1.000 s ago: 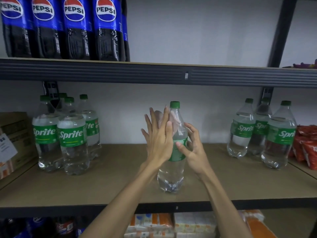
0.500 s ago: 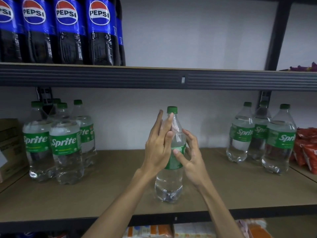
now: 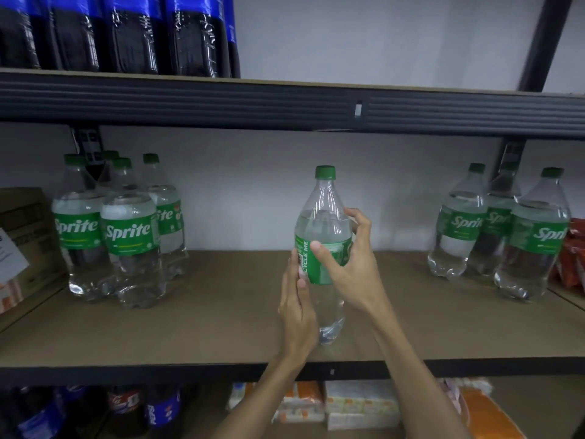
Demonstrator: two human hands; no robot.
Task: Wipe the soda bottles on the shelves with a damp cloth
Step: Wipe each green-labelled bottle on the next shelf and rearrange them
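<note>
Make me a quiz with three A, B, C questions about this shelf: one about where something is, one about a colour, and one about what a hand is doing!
1. Where is the held bottle?
A) on the middle shelf, between the left Sprite group and the right Sprite group
B) on the top shelf
C) inside a cardboard box

2. What colour is its cap?
A) red
B) green
C) blue

3. What is the right hand doing?
A) hanging free
B) twisting off the cap
C) gripping the bottle, fingers curled round it at the label

Answers:
1 A: it stands alone in the gap between both groups.
2 B: the cap is green like the label.
3 C: the thumb is in front and the fingers wrap behind the bottle.
</note>
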